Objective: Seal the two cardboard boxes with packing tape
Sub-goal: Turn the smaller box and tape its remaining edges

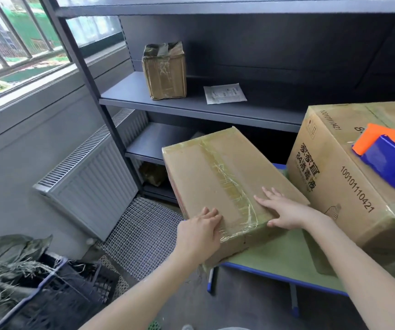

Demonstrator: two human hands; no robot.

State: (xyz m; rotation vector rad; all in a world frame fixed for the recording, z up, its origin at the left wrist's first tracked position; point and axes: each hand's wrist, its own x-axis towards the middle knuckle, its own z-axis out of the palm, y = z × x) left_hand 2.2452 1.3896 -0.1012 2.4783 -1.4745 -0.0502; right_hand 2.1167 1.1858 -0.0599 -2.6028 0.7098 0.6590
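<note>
We've only one view: wide-angle head cam, looking fwd & down from above, close over the flat box (191, 175) at the green table (287, 258) edge; shelving (191, 101) straight ahead.

Right blocked: printed box (334, 186) against flat box (191, 175), seemingly touching; left open.

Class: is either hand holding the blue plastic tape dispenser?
No; the tape dispenser sits on the printed cardboard box; the left hand and right hand touch the flat taped box.
</note>
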